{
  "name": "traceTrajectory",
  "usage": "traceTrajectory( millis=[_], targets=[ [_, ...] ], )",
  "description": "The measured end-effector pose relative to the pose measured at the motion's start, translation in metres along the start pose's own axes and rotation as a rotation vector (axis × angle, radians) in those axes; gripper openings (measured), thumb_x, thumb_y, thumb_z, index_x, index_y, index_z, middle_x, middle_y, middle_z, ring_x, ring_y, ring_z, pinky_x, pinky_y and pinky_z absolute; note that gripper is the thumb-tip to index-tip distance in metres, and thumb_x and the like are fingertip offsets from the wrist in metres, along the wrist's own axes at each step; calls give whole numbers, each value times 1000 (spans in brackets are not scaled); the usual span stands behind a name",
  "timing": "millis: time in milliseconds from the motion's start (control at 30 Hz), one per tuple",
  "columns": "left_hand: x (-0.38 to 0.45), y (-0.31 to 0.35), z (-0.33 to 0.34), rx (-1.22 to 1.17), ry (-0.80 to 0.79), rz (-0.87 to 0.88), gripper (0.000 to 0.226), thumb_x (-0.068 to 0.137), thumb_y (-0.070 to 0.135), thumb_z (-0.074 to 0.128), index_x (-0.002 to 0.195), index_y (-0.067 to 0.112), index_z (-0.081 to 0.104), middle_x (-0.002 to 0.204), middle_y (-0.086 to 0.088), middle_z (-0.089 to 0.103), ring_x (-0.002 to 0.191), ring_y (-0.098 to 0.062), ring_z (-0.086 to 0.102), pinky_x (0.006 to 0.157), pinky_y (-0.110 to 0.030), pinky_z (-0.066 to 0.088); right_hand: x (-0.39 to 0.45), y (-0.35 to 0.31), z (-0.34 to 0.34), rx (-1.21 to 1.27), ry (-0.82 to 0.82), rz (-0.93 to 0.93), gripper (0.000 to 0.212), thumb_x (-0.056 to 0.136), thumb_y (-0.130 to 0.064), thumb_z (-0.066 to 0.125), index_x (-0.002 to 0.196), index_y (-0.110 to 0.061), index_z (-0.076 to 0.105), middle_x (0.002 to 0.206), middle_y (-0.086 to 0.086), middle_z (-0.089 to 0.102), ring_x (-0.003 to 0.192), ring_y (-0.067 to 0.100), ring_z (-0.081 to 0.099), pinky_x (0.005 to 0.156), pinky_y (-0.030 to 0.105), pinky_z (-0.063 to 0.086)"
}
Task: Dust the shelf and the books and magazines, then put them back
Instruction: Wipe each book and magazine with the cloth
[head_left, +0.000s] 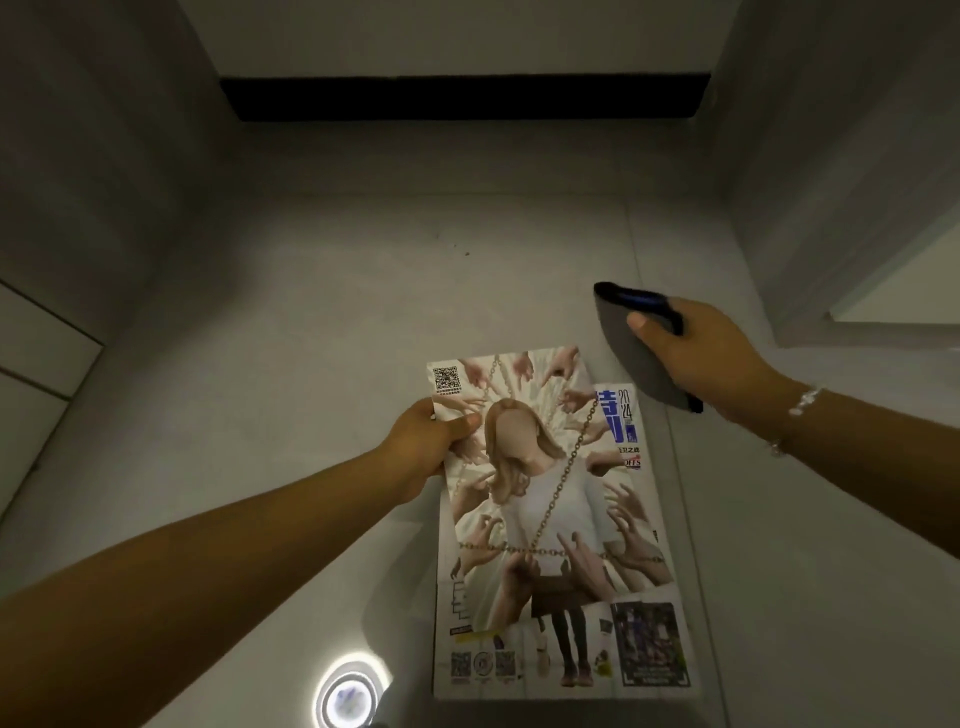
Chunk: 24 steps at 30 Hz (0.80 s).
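Observation:
My left hand (434, 441) grips the left edge of a magazine (540, 499) whose cover shows a figure in white surrounded by many hands and a chain. A second magazine (621, 421) with blue print lies under it, peeking out at its right edge. Both lie on the pale grey shelf surface (311, 322). To the upper right, my right hand (711, 358) holds a dark grey cloth (636, 353) with a blue patch, lifted just beyond the top right corner of the magazines.
Grey walls close the shelf in at the left (104, 182) and right (831, 182), with a dark gap (467, 98) along the back. A round light reflection (349, 699) glows near the front edge. A few dark specks (457, 247) lie at the back.

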<state>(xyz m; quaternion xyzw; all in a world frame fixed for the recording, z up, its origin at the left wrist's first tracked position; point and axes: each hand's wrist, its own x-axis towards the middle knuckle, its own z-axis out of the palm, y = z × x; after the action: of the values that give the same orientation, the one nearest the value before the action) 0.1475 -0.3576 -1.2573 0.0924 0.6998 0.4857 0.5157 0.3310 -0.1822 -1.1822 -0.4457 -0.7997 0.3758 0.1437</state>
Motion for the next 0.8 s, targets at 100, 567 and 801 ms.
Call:
traceTrajectory(
  millis=[100, 567, 801],
  targets=[
    [3, 2, -2, -11, -96, -32, 13, 97, 15, 51, 100, 14, 63, 70, -9, 70, 60, -17, 67, 66, -30, 54, -14, -1, 32, -78, -148, -106, 33, 97, -26, 49, 129, -20, 55, 76, -2, 62, 57, 6, 54, 49, 10, 38],
    [19, -3, -16, -140, -218, -86, 21, 102, 10, 38, 103, 8, 59, 88, -13, 69, 70, -22, 70, 58, -32, 57, 7, 55, 104, -477, -237, -319, 77, 83, -59, 0, 150, -25, 17, 158, -3, 14, 145, 9, 0, 114, 25, -11],
    [22, -5, -20, -201, -288, -91, 22, 102, 13, 37, 102, 9, 58, 94, -12, 70, 75, -22, 70, 65, -33, 59, -3, 17, 145, -547, -338, -391, 62, 92, -54, 2, 150, -32, 3, 157, -11, -1, 145, 10, -10, 113, 28, -17]
  ],
)
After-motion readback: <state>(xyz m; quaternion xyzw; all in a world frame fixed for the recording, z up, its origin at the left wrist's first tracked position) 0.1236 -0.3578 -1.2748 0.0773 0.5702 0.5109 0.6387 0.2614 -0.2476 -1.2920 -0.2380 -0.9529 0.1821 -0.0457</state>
